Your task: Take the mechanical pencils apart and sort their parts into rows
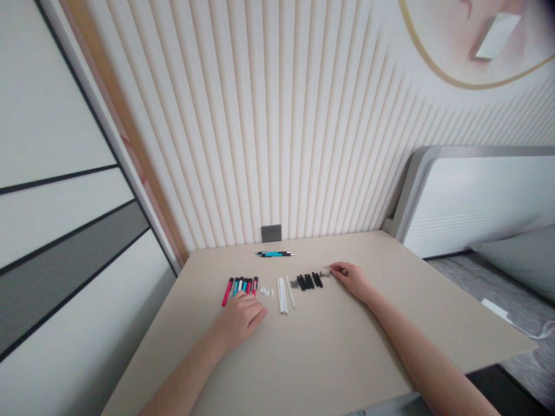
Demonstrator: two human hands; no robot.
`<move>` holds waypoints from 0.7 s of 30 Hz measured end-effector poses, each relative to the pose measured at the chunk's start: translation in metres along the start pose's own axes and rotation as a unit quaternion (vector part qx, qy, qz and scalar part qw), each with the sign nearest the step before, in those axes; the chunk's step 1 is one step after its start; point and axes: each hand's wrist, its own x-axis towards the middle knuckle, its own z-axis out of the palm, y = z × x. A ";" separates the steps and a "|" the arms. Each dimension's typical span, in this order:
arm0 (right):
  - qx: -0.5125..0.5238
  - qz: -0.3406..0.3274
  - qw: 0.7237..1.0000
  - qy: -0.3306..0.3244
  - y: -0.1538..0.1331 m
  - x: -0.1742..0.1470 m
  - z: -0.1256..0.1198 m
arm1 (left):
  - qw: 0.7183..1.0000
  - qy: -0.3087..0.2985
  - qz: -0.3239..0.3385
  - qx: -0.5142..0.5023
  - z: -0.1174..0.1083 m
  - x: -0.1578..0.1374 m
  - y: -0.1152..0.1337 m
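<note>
My left hand (243, 318) rests on the table, its fingers over the lower ends of a row of pink, blue and white pen barrels (228, 292) with black upper parts. The thumb lies apart from the fingers, and I see nothing held there. To the right, my right hand (350, 278) has thumb and fingertips drawn together beside a cluster of small metallic-looking parts (325, 275). Whatever is between those fingertips is too small to make out. Several black pen grips (309, 282) lie left of that cluster, and white refills (282, 296) lie between the hands.
Small clear-white pieces (266, 291) and a little pile of grey parts (294, 284) lie among the rows. Blue-and-black pens (275, 254) lie at the back of the table (303, 358), below a dark wall socket (271, 233). A bed (481, 196) stands at right.
</note>
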 end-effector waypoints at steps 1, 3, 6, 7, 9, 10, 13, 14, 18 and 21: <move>-0.005 -0.003 1.000 -0.001 0.000 0.000 0.000 | 1.000 -0.001 -0.001 0.001 0.000 0.000 0.000; -0.008 -0.008 1.000 -0.003 0.000 0.001 0.001 | 1.000 -0.001 -0.001 0.001 -0.001 0.000 0.001; 0.000 0.001 1.000 0.012 0.003 0.001 0.001 | 1.000 0.004 0.000 -0.006 -0.001 0.001 0.001; 0.004 0.007 1.000 0.027 0.005 0.002 0.001 | 1.000 0.006 0.000 -0.009 -0.002 0.001 0.001; 0.011 0.018 0.998 0.065 0.008 0.002 0.001 | 1.000 0.009 0.001 -0.013 -0.002 0.001 0.002; 0.012 0.021 0.996 0.083 0.010 0.002 0.000 | 1.000 0.010 0.001 -0.013 -0.003 0.001 0.002; 0.013 0.030 0.994 0.100 0.012 0.001 0.000 | 1.000 0.009 0.002 -0.005 -0.004 0.001 0.002; 0.014 0.031 0.995 0.090 0.012 0.001 0.000 | 1.000 0.008 0.003 0.001 -0.004 0.001 0.002; 0.008 0.016 0.999 0.028 0.007 -0.001 0.002 | 1.000 -0.002 0.002 0.020 -0.003 0.000 0.002; -0.011 -0.006 1.000 0.008 0.005 -0.002 0.002 | 1.000 -0.004 0.003 0.017 -0.002 -0.001 0.001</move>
